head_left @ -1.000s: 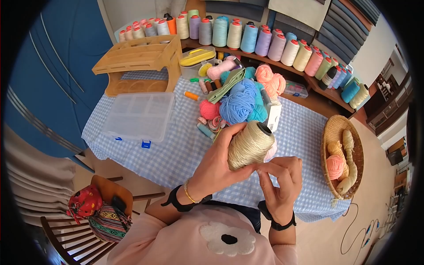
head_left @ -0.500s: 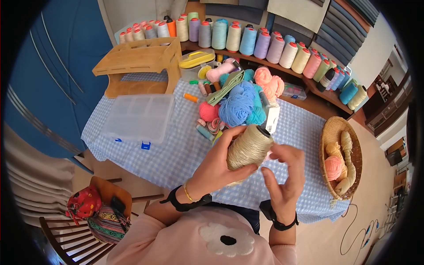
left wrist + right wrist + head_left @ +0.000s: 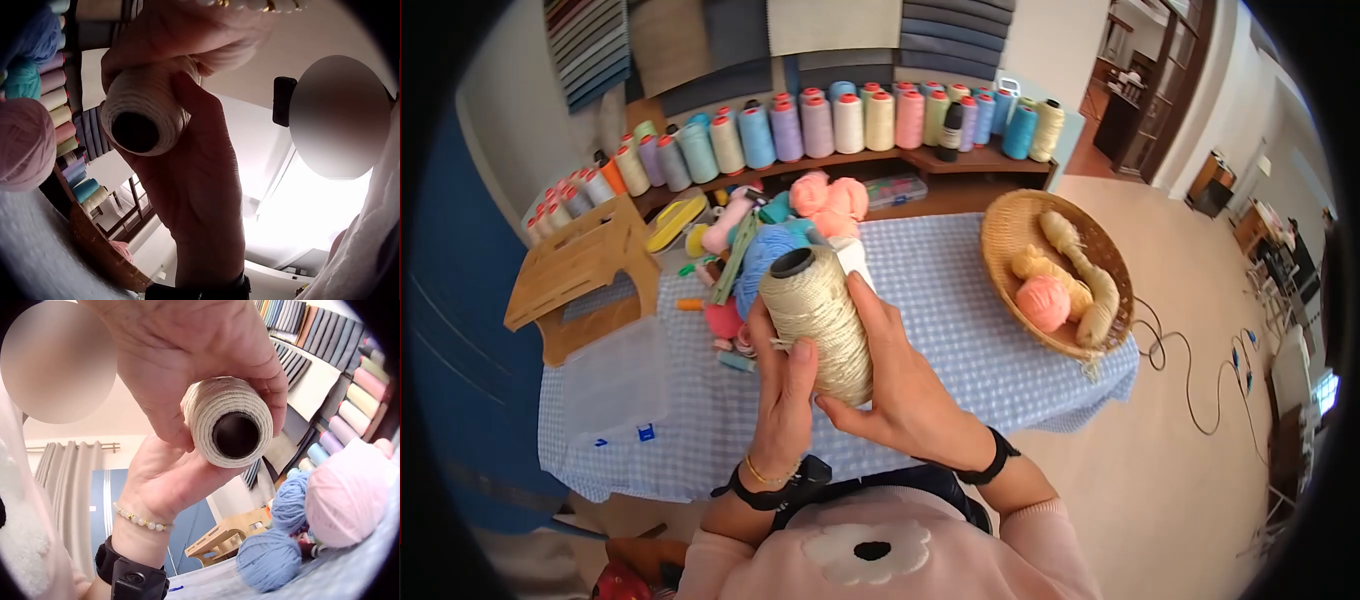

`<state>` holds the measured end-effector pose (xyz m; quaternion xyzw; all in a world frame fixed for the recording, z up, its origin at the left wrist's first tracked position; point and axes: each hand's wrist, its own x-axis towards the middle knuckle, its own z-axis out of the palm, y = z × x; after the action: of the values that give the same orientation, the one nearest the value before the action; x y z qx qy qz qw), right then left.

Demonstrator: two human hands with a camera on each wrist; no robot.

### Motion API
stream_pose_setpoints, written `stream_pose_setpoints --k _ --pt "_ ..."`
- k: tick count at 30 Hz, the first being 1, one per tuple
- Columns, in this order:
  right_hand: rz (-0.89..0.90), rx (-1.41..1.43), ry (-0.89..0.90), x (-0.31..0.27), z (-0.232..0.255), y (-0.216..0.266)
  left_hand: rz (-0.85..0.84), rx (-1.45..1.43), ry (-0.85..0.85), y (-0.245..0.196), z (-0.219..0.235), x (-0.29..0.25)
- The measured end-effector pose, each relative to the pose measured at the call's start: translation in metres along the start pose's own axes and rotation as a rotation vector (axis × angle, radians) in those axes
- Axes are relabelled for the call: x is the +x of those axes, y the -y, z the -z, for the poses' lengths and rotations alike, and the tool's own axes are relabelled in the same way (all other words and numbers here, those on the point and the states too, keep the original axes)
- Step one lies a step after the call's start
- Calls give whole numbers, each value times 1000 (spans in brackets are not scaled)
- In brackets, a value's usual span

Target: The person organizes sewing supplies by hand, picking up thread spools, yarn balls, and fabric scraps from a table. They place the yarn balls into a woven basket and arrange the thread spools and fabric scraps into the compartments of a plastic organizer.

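A cream cone of yarn [image 3: 825, 320] with a dark core is held between both hands in the head view, tilted with its narrow end up and to the left. The left hand [image 3: 785, 400] grips its left side, thumb across the front. The right hand [image 3: 905, 385] grips its right side, thumb beneath. The left wrist view shows the cone [image 3: 150, 103] end-on, with the right hand [image 3: 197, 181] round it and the left hand [image 3: 181, 34] above. In the right wrist view, both hands lie against the cone [image 3: 206, 412].
A wicker basket [image 3: 1005, 275] with yarn stands on the right of the checked cloth [image 3: 930, 300]. Yarn balls [image 3: 830, 205] are heaped behind the hands. At the left are a clear box [image 3: 615, 385] and a wooden rack [image 3: 580, 265]. Thread cones [image 3: 820, 128] line the back shelf.
The head view has turned to the right. The right hand has come from beside the cone onto its right side, and the cone now leans left instead of right.
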<state>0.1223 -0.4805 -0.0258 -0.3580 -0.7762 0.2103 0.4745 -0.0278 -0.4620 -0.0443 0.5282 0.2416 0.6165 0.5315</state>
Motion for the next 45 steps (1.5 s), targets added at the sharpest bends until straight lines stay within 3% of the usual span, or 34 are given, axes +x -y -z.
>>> stream_pose_setpoints --k 2,4,8,10,12,14,15,17,20,21,24,26,28,30,33,38,42,44,45 --pt "63 -22 -17 4 15 -1 31 -49 1 0 -7 8" --pt "93 -197 -8 6 45 0 -135 178 225 4 -6 18" --pt "40 -543 -86 15 119 -23 -279 681 283 -16 25 34" --pt "-131 -803 -23 22 167 -48 -251 775 170 -36 39 40" --pt "-321 -949 49 23 207 -78 -270 873 234 -51 59 51" --pt "-483 -1043 81 14 245 -129 -236 950 179 -59 71 55" --pt "-468 -1038 96 11 256 -145 -217 1063 204 -59 76 59" --pt "-673 -992 134 4 274 -171 -267 1271 278 -49 90 67" --pt "-615 -855 255 -10 290 -210 -280 1441 352 -37 100 73" --pt "-698 -781 240 -3 279 -195 -231 1454 387 -34 103 77" --pt "-571 -840 230 -3 285 -206 -228 1529 450 -22 111 83" --pt "-601 -990 209 14 259 -169 -208 1532 483 -14 112 85" --pt "-265 -816 143 34 230 -139 -187 1533 522 -10 107 84" --pt "-326 -513 212 56 180 -92 -169 1576 548 -8 100 83" --pt "5 -582 396 62 108 -66 -132 1640 478 -2 93 82" --pt "223 -582 472 45 15 -67 -210 1588 399 5 98 74" --pt "310 -600 464 47 -3 -80 -181 1487 344 -2 99 68" --pt "293 -589 456 56 -4 -84 -138 1423 279 -4 103 68" --pt "216 -580 356 60 -6 -85 -96 1355 221 -4 104 69"
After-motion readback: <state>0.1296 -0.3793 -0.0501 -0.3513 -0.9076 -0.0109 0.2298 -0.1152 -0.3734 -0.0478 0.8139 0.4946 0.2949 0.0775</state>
